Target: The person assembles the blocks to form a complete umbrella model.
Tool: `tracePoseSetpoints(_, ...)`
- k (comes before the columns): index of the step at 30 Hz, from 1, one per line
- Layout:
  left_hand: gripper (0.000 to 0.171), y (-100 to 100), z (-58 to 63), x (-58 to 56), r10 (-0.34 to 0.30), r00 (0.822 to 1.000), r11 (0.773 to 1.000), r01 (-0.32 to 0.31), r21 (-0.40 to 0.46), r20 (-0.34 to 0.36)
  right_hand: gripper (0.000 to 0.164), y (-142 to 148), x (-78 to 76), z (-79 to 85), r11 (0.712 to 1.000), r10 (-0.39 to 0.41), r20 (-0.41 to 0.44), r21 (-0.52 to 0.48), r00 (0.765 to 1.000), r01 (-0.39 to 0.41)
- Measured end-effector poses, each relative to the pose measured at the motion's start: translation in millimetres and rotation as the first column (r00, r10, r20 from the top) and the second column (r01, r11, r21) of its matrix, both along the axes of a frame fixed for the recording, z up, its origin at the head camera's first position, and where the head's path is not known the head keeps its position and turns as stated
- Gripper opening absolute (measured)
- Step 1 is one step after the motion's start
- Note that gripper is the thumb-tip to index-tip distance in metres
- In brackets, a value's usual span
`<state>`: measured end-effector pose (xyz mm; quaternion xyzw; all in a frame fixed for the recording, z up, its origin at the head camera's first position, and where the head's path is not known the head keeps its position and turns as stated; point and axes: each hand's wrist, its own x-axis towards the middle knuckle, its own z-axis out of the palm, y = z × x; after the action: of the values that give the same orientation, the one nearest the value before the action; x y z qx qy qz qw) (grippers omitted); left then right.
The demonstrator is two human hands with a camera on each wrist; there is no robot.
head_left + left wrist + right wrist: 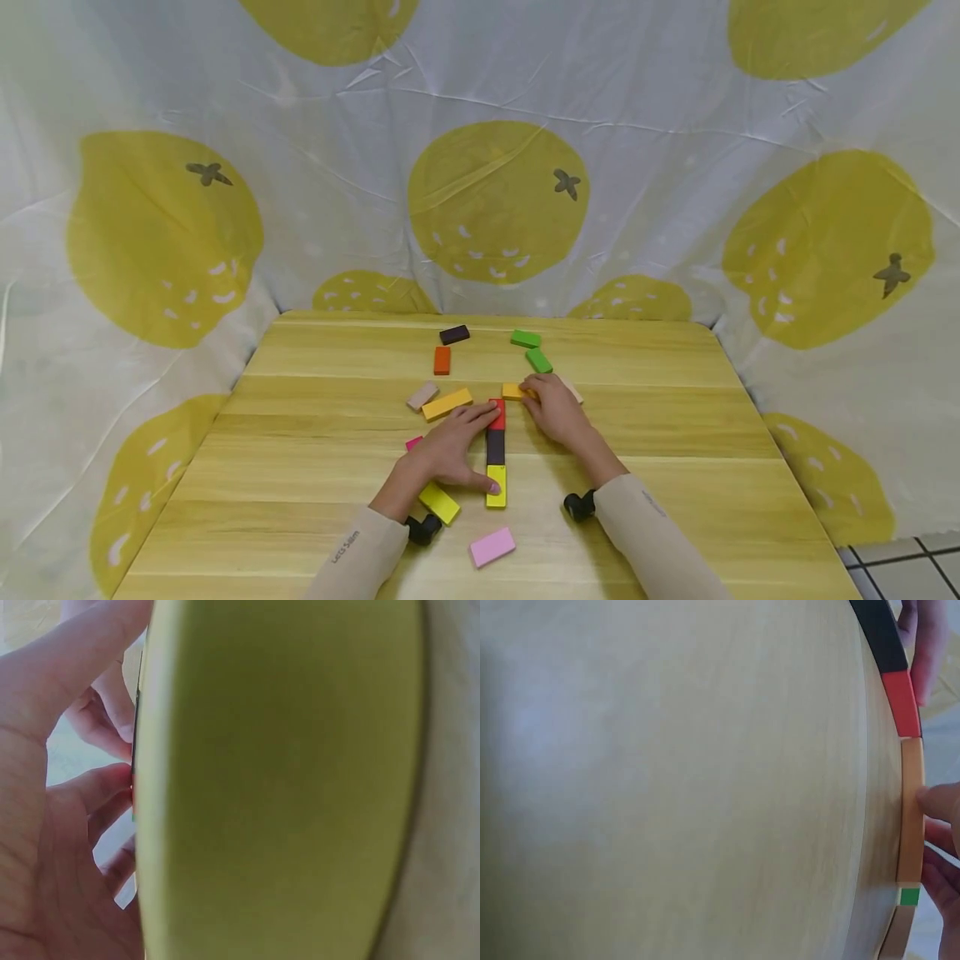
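Note:
A red block, a black block and a yellow block lie end to end in a row on the wooden table. Over this row my left hand is spread, its fingertips touching the red block and its thumb resting on the yellow one. My right hand pinches an orange-yellow block flat on the table, just past the red end. In the right wrist view that block shows next to the red block. A yellow block fills much of the left wrist view.
Two green blocks, a dark block and an orange-red block lie farther back. Left are a beige block, an orange-yellow block and a yellow block; a pink block lies in front.

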<state>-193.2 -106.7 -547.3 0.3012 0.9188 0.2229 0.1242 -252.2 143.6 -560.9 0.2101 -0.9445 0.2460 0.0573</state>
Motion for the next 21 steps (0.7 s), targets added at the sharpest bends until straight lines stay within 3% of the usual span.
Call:
tracePoseSetpoints(10,0.121,0,-0.9,-0.2,-0.002,1.0,1.0,0.002,-0.001,0.0,0.02,-10,-7.0,-1.1,1.0,-0.005,0.004,0.017,1.0,0.005)
tracePoseSetpoints(21,0.121,0,-1.3,-1.2,-0.006,1.0,1.0,0.006,-0.001,-0.01,0.021,-15,-4.3,1.9,0.998,0.053,-0.006,0.042,0.999,-0.053)
